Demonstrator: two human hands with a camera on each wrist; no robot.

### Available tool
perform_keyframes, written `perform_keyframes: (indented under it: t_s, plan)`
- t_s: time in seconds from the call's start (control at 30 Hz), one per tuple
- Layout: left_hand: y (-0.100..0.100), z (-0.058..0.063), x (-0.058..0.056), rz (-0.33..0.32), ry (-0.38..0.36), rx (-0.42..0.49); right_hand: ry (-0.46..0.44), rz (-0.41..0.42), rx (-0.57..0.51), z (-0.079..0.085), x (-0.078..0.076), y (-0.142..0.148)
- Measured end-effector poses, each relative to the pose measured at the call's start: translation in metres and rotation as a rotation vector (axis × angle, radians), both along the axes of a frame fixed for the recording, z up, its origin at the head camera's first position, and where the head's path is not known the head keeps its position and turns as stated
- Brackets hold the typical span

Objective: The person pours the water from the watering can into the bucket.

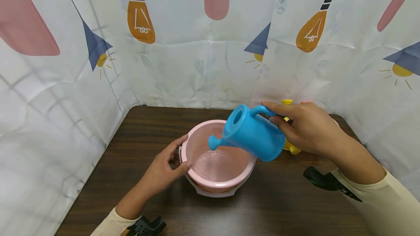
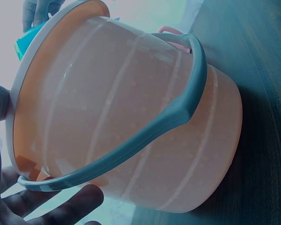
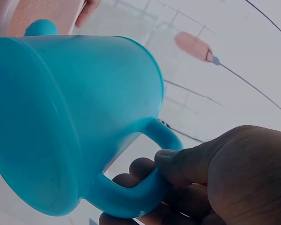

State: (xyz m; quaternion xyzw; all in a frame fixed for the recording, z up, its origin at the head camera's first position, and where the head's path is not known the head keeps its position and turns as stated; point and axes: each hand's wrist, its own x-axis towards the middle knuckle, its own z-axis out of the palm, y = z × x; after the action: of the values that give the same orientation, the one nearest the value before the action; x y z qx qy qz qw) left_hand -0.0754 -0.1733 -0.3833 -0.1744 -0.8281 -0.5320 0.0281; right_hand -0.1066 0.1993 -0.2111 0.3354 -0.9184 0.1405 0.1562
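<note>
- Currently, the right hand (image 1: pixel 303 125) grips the blue watering can (image 1: pixel 254 136) by its loop handle (image 3: pixel 126 201), thumb laid along the loop and fingers curled beneath.
- The can is tilted in the air, its round spout head (image 1: pixel 214 143) over the opening of the pink bucket (image 1: pixel 214 184).
- Rippled, glinting water (image 1: pixel 210 165) shows at the bottom of the bucket.
- The left hand (image 1: pixel 167 161) holds the bucket's rim on its own side, thumb and forefinger spread apart along it.
- The bucket stands upright on the dark wood-grain table (image 1: pixel 275 199), its greyish carrying handle (image 2: pixel 145 131) lowered against the side.
- Partly hidden behind the right hand is a yellow object (image 1: pixel 292 148).
- Beyond hangs white cloth (image 1: pixel 197 72) printed with bulbs and lamps.
</note>
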Motion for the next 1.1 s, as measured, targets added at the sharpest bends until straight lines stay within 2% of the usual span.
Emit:
perform_keyframes:
  t_s: [0.33,1.1]
  plan:
    - [0.0,0.0,0.001,0.002,-0.003,-0.004,-0.037,-0.005,0.012,0.001,-0.001,-0.003]
    - [0.0,0.0,0.0,0.007,-0.003,-0.014,-0.012,0.014,0.045,0.005,0.0,-0.013]
